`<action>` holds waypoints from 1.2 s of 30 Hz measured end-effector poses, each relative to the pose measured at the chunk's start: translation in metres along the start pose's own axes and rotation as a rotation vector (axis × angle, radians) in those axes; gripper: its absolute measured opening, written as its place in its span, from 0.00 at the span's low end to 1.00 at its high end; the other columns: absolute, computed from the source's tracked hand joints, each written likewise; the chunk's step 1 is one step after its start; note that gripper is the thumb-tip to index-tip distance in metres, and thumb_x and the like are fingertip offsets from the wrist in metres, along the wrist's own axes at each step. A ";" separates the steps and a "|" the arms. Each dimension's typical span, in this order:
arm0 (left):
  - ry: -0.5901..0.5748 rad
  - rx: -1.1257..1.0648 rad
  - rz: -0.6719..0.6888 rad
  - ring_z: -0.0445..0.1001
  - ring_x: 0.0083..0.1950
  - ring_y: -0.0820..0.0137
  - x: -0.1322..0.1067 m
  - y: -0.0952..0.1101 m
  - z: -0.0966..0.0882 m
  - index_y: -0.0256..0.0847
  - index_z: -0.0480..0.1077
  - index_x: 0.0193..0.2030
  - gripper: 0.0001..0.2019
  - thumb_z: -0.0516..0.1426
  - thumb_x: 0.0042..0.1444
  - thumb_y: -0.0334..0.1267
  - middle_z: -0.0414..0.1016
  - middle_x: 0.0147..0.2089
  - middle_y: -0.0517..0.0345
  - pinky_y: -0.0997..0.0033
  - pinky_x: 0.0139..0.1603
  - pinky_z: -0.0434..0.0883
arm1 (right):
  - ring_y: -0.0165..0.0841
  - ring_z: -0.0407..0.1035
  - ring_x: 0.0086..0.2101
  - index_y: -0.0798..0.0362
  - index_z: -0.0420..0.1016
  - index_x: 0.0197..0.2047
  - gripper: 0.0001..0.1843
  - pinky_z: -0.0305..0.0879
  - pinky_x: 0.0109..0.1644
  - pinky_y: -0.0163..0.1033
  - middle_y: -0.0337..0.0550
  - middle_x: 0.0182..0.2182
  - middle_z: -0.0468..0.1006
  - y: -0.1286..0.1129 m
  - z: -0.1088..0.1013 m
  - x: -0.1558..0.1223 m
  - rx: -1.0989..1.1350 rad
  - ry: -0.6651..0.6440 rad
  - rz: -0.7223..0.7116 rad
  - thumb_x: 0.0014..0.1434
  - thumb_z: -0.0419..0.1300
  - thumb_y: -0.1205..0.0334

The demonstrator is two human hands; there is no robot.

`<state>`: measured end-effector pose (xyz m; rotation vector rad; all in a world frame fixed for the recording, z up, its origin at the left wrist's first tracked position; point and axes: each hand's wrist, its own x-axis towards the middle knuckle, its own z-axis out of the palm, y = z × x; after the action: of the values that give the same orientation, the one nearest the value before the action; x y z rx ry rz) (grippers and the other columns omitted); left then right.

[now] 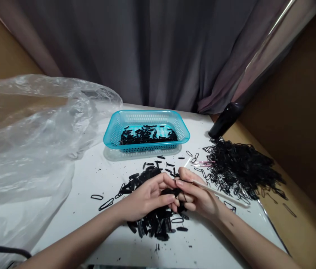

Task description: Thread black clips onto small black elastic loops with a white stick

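Both hands meet over a heap of small, flat black pieces (158,220) on the white table. My left hand (152,196) is closed, thumb and fingers pinching a small black piece (172,191); its exact kind is unclear. Against it, my right hand (200,194) is closed around a slim, pale stick-like tool (225,195), whose long end points back over the wrist toward the lower right. The tool's front end is hidden among the fingers. A thin black strand hangs between the two hands.
Beyond the hands stands a blue plastic basket (146,113) holding many black pieces. To the right lies a tangled pile of thin black loops (242,168), with pink-handled scissors (203,163) beside it and a dark cylindrical object (222,121) behind. Clear plastic sheeting (34,149) covers the left.
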<state>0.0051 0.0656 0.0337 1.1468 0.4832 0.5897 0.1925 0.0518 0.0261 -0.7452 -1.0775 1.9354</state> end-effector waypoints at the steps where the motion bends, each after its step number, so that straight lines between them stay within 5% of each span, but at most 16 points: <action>1: 0.001 -0.008 -0.008 0.77 0.38 0.71 0.000 -0.001 0.000 0.39 0.64 0.42 0.13 0.61 0.61 0.45 0.72 0.39 0.58 0.65 0.46 0.71 | 0.20 0.35 0.15 0.46 0.47 0.31 0.26 0.37 0.17 0.26 0.19 0.15 0.43 0.001 0.000 0.000 0.017 -0.003 0.014 0.62 0.63 0.49; 11: 0.054 -0.110 -0.045 0.69 0.29 0.76 0.002 -0.010 -0.004 0.41 0.62 0.41 0.08 0.59 0.58 0.35 0.71 0.32 0.64 0.73 0.35 0.66 | 0.20 0.33 0.15 0.46 0.49 0.31 0.23 0.33 0.14 0.25 0.20 0.16 0.46 0.002 -0.007 0.002 0.097 -0.056 0.135 0.61 0.64 0.52; 20: 0.078 -0.247 -0.102 0.54 0.23 0.79 0.005 -0.027 -0.002 0.42 0.60 0.37 0.08 0.56 0.52 0.33 0.58 0.25 0.70 0.75 0.28 0.56 | 0.24 0.44 0.24 0.49 0.51 0.29 0.22 0.41 0.24 0.31 0.27 0.24 0.53 -0.008 -0.010 -0.005 -0.578 -0.061 -0.020 0.55 0.64 0.72; 30: 0.040 -0.248 -0.138 0.46 0.20 0.80 0.008 -0.028 -0.001 0.43 0.58 0.37 0.11 0.59 0.53 0.37 0.50 0.20 0.76 0.78 0.24 0.50 | 0.25 0.47 0.26 0.49 0.50 0.26 0.23 0.46 0.27 0.32 0.30 0.27 0.54 -0.014 -0.013 -0.001 -0.454 -0.155 -0.012 0.57 0.65 0.68; 33: 0.061 -0.225 -0.110 0.49 0.19 0.80 0.008 -0.025 -0.005 0.43 0.58 0.38 0.11 0.59 0.57 0.39 0.55 0.19 0.75 0.78 0.23 0.52 | 0.25 0.46 0.24 0.49 0.51 0.27 0.22 0.45 0.26 0.32 0.29 0.25 0.54 -0.011 -0.019 -0.001 -0.413 -0.141 0.018 0.57 0.64 0.67; 36: 0.075 -0.123 -0.066 0.62 0.21 0.77 0.006 -0.020 -0.013 0.41 0.61 0.43 0.10 0.56 0.63 0.43 0.70 0.23 0.66 0.77 0.25 0.57 | 0.24 0.47 0.21 0.48 0.51 0.29 0.21 0.45 0.22 0.31 0.28 0.23 0.56 -0.009 -0.025 -0.001 -0.381 -0.108 0.060 0.58 0.65 0.62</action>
<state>0.0052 0.0725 0.0100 0.9910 0.5398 0.5988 0.2154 0.0640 0.0227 -0.8928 -1.5322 1.8578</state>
